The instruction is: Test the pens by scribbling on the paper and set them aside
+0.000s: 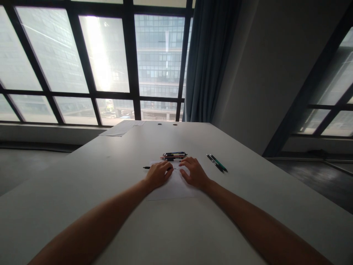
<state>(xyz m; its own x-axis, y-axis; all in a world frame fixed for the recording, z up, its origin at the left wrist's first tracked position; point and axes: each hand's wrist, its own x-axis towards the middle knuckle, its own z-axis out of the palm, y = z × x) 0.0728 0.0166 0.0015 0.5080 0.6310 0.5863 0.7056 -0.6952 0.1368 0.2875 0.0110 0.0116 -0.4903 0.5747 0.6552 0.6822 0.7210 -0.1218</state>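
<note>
While both hands rest on a sheet of paper point(172, 189) on the bench point(110, 176), the head view shows the left hand point(157, 174) curled over a thin black pen point(147, 168), its end poking out leftward; the grip looks closed on the barrel, though the fingers hide the contact. Right hand point(195, 172) lies flat, fingers spread and loose, holding nothing, near the pen's other end. Just beyond the fingertips lies a pile of pens point(174, 156); two more pens point(217, 162) sit apart to the right. Judged light, stiff, smooth, apt to roll; best pinched mid-barrel. More papers point(121, 129) lie far off by the window.
</note>
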